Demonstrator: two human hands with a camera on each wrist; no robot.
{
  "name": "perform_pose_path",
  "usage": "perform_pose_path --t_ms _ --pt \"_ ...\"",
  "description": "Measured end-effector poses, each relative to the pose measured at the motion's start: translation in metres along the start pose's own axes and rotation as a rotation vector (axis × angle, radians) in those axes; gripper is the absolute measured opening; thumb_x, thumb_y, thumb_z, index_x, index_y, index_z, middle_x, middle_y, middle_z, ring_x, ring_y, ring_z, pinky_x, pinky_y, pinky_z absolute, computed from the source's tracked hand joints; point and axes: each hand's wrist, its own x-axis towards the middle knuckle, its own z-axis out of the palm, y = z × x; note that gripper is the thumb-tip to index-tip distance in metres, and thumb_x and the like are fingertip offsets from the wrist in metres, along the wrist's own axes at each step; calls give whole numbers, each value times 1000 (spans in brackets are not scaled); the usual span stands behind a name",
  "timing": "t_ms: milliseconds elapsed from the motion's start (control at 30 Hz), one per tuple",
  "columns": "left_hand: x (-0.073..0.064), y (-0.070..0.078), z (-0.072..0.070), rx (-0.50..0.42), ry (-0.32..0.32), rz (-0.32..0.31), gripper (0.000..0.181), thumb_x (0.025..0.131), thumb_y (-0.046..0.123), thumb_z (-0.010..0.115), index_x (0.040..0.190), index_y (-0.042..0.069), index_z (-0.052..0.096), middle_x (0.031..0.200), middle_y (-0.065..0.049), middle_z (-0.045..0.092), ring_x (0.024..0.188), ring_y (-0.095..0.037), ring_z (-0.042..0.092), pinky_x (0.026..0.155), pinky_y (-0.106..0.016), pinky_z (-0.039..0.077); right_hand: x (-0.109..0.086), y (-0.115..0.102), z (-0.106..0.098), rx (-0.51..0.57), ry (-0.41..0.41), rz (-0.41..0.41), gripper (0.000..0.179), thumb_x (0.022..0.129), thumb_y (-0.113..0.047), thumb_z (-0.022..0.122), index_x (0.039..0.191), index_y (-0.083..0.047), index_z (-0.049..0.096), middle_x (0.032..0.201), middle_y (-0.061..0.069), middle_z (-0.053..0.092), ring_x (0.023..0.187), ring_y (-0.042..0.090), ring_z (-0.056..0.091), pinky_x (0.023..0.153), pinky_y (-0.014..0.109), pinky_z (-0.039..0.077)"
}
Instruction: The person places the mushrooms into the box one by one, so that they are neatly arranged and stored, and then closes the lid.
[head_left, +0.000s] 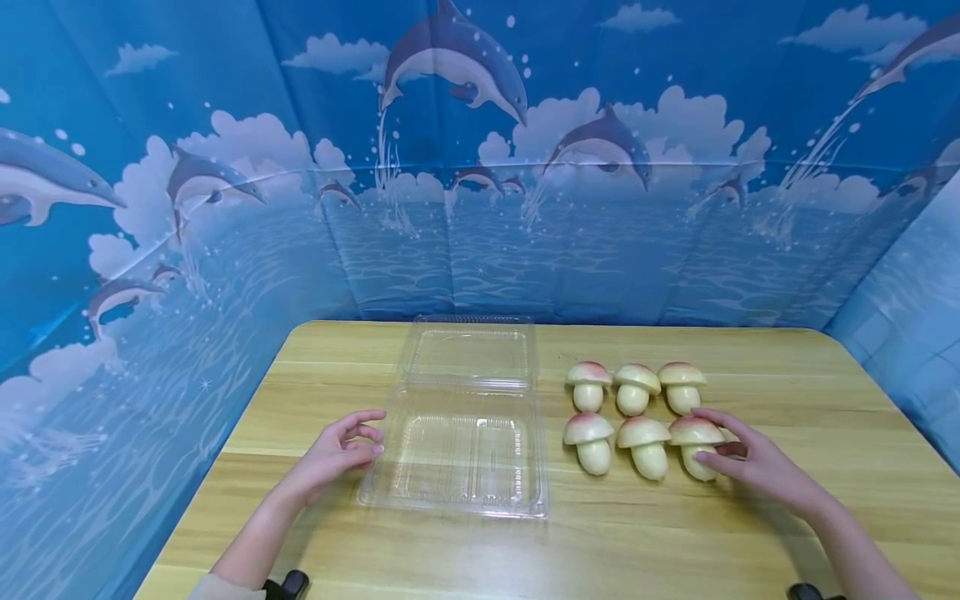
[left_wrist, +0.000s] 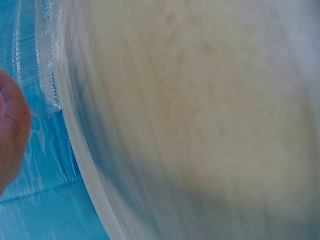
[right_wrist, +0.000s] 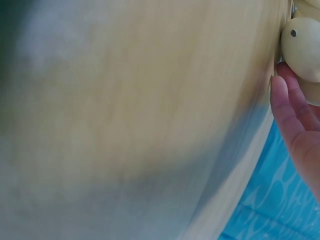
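Forearm slanting inward, the right hand (head_left: 757,462) curls thumb and fingers round a model mushroom (head_left: 694,435) towards the table's (head_left: 847,417) right edge; the left hand (head_left: 339,452), loosely bent, hovers beside a clear clamshell (head_left: 457,510).

I watched six mushrooms (head_left: 643,432) and a clear plastic box (head_left: 453,507).
Pale-stemmed, with pink-tinged caps, the mushrooms lay in two rows of three, right of the box, which sat open, its lid (head_left: 469,352) folded back.
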Motion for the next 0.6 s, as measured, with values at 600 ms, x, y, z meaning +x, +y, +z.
perform_pose_path --t_ms 600 --pt "-1 3 1 0 -4 -16 60 87 6 64 138 -6 34 102 -10 52 87 -21 60 73 -26 52 -4 5 -6 117 -16 22 58 94 -15 57 143 -3 28 121 -29 40 94 7 60 68 34 52"
